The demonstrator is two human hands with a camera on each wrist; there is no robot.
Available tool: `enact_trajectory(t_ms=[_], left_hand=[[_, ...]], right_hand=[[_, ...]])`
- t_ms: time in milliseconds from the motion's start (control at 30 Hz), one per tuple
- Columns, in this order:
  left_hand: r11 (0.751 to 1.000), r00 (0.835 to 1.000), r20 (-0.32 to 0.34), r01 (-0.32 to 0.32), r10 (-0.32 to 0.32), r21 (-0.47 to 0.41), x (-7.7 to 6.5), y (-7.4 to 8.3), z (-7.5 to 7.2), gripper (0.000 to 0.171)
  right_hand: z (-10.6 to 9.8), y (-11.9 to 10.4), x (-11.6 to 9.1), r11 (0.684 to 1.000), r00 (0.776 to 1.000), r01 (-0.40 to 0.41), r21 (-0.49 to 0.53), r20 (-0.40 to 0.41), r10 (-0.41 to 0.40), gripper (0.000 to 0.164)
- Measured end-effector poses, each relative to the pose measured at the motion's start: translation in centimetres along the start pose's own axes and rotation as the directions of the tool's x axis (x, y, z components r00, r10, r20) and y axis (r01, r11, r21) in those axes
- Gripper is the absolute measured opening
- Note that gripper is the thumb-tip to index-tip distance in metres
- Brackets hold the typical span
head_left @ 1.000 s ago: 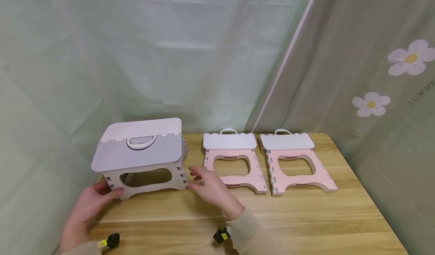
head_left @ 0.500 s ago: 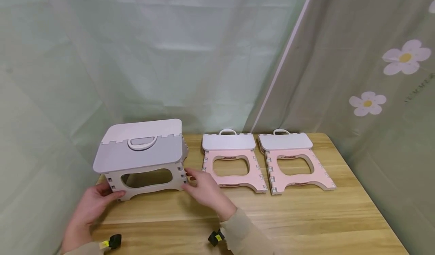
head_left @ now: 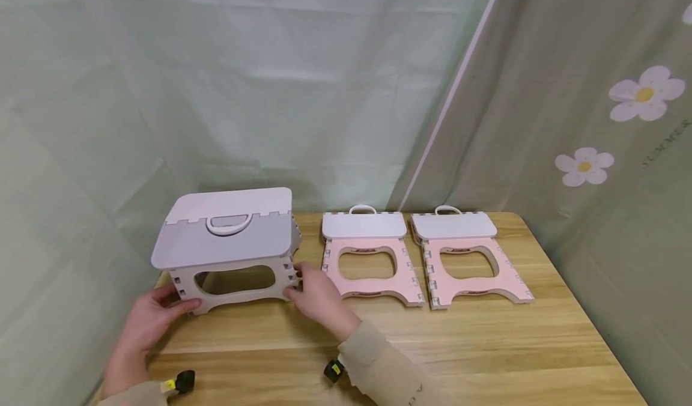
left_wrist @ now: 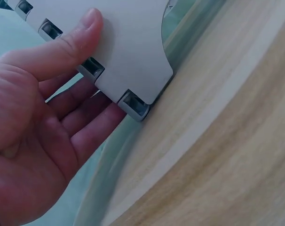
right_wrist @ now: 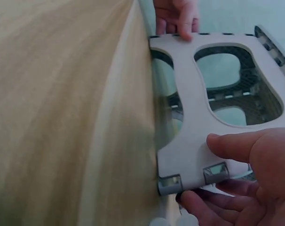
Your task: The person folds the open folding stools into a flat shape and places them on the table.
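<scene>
An unfolded folding stool [head_left: 224,247] with a grey and white top and a white handle stands upright at the table's left. My left hand [head_left: 148,322] grips its front left leg edge, thumb on the front face and fingers around the hinged side, as the left wrist view confirms. On the opposite edge, my right hand [head_left: 319,295] pinches the front right leg; the right wrist view has the thumb on the white panel [right_wrist: 187,113] and the fingers behind it. Two pink and white folding stools, the nearer one [head_left: 373,286] and the farther one [head_left: 478,283], lie folded flat to the right.
The wooden table [head_left: 486,352] spreads in front of the stools and its right edge slants toward the lower right. A pale green curtain [head_left: 303,93] hangs close behind the stools, and a grey one with printed flowers [head_left: 584,167] hangs at the right.
My right hand has moved left and taken hold of the unfolded stool's right leg. The stool has shifted slightly right, with my left hand still holding it. The pink stools stay put.
</scene>
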State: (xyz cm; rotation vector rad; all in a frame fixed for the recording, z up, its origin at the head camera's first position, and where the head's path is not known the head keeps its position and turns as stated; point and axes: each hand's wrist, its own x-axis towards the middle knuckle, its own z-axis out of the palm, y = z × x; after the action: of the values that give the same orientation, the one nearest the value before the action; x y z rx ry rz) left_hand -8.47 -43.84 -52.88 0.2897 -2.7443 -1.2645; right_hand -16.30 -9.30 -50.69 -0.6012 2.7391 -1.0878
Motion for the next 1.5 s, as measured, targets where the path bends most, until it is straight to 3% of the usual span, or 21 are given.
enact_trajectory(t_ms=[167, 433, 667, 900, 1500], left_hand=[[0.999, 0.999, 0.049, 0.013, -0.011, -0.035, 0.4, 0.1, 0.2, 0.077], [0.998, 0.999, -0.013, -0.04, 0.039, -0.053, 0.1, -0.1, 0.6, 0.067], [0.997, 0.998, 0.007, -0.064, 0.065, -0.038, 0.5, -0.1, 0.6, 0.075], [0.995, 0.995, -0.004, -0.104, 0.104, -0.003, 0.7, -0.1, 0.6, 0.062], [0.994, 0.994, 0.002, -0.107, 0.107, 0.002, 0.3, -0.7, 1.0, 0.056]], right_hand=[[0.5, -0.5, 0.0, 0.999, 1.0, -0.019, -0.03, -0.018, 0.019, 0.059], [0.9, -1.1, -0.1, 0.999, 0.999, -0.024, -0.048, -0.035, 0.022, 0.052], [1.5, -1.3, -0.2, 1.0, 0.998, -0.03, -0.009, -0.054, 0.029, 0.05], [1.9, -1.6, -0.1, 0.998, 0.995, -0.057, -0.017, -0.088, 0.056, 0.046], [3.4, -1.3, -1.3, 0.994, 0.983, -0.108, 0.033, -0.143, 0.112, 0.037]])
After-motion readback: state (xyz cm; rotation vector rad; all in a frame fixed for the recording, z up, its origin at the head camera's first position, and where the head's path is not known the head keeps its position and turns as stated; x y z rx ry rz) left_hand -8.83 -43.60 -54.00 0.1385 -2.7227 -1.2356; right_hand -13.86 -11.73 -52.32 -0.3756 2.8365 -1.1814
